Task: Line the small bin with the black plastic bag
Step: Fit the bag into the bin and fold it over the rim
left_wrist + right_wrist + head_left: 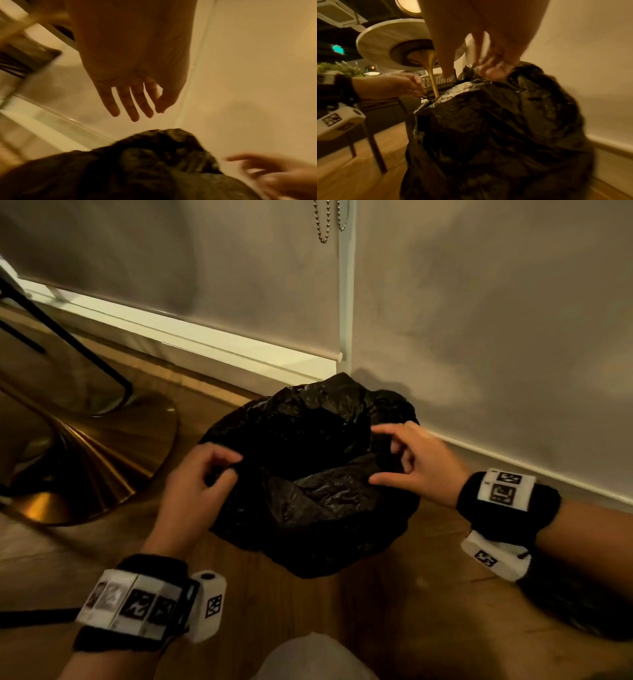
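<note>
The black plastic bag (308,491) (137,169) (488,128) is draped, crumpled, over a bin in the wall corner, hiding the bin completely. My left hand (205,474) is at the bag's left edge. In the left wrist view the left hand (133,108) has straight fingers above the bag with nothing between them. My right hand (400,460) is at the bag's right side. In the right wrist view the right hand (493,71) has curled fingertips gripping a raised fold of the bag, with one finger sticking out straight.
A gold pedestal table base (85,460) and a black chair leg (68,337) stand left of the bag on the wooden floor. Walls with white skirting (513,460) close in behind and to the right. Something pale and white (315,655) lies at the bottom edge.
</note>
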`<state>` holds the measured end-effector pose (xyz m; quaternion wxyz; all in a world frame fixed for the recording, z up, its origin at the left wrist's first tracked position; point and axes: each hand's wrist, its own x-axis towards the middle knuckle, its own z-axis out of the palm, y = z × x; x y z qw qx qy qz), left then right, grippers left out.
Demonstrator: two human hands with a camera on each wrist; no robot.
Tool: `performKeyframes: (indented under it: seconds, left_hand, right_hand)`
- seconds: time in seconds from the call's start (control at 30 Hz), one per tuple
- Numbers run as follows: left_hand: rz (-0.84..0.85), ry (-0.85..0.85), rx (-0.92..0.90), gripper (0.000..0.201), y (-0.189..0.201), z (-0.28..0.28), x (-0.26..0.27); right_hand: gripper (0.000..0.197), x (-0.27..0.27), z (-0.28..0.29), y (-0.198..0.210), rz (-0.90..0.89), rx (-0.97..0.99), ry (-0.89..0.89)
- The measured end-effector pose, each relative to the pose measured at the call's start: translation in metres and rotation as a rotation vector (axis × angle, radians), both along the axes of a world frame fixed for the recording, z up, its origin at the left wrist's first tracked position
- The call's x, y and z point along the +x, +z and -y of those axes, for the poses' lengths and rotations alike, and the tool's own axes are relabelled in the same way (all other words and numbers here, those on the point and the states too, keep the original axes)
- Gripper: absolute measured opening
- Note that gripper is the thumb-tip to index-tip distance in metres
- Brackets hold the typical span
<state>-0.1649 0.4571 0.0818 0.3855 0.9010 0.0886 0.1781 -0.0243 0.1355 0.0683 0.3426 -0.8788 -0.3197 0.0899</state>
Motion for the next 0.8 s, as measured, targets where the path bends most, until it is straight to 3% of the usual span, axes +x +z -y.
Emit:
performKeyframes:
  seconds: [0.07, 0.13, 0.17, 0.23, 0.3, 0.33, 0.4, 0.43, 0.5, 0.57, 0.63, 0.73, 0.8]
  left_hand:
    - [-0.038, -0.129, 0.147, 0.022, 0.003, 0.018, 0.020]
    - [-0.130, -0.222, 0.323, 0.035, -0.004, 0.025, 0.037]
    - [-0.217, -0.237, 0.407, 0.044, -0.008, 0.024, 0.044]
    - [-0.445, -0.212, 0.470, 0.066, -0.020, 0.012, 0.052]
    - [-0.578, -0.162, 0.367, 0.074, -0.027, 0.001, 0.055]
    - [-0.526, -0.126, 0.282, 0.066, -0.028, -0.002, 0.056]
    - [-0.299, -0.023, 0.165, 0.045, -0.027, -0.002, 0.057]
    - [-0.213, 0.009, 0.125, 0.044, -0.029, 0.001, 0.061]
    - [-0.210, -0.018, 0.000, 0.067, -0.034, 0.011, 0.067]
    - [-0.324, -0.094, -0.036, 0.100, -0.045, 0.020, 0.072]
    - [-0.392, -0.159, -0.019, 0.121, -0.057, 0.023, 0.073]
    - [-0.386, -0.179, -0.085, 0.127, -0.064, 0.019, 0.063]
    - [-0.426, -0.113, -0.231, 0.121, -0.061, 0.017, 0.056]
  right_hand:
    - [0.039, 0.005, -0.015, -0.007, -0.002, -0.069, -0.029]
    - [0.015, 0.005, -0.014, -0.010, 0.058, 0.100, 0.008]
    - [0.014, 0.004, -0.007, -0.011, 0.089, 0.159, 0.048]
    - [0.015, -0.002, 0.010, -0.014, 0.059, 0.095, 0.148]
    - [0.029, -0.009, 0.025, -0.016, -0.057, -0.106, 0.228]
    - [0.037, -0.006, 0.030, -0.014, -0.078, -0.117, 0.218]
    - [0.041, 0.003, 0.020, -0.003, -0.038, 0.075, 0.096]
    - [0.040, 0.009, 0.007, 0.003, -0.008, 0.156, 0.069]
    - [0.044, 0.022, -0.029, 0.012, 0.077, 0.064, 0.146]
    - [0.050, 0.043, -0.062, 0.004, 0.163, -0.255, 0.233]
    - [0.055, 0.071, -0.076, -0.008, 0.038, -0.432, 0.182]
    - [0.083, 0.095, -0.069, -0.028, -0.528, -0.395, -0.124]
    - [0.103, 0.092, -0.059, -0.035, -0.603, -0.389, -0.241]
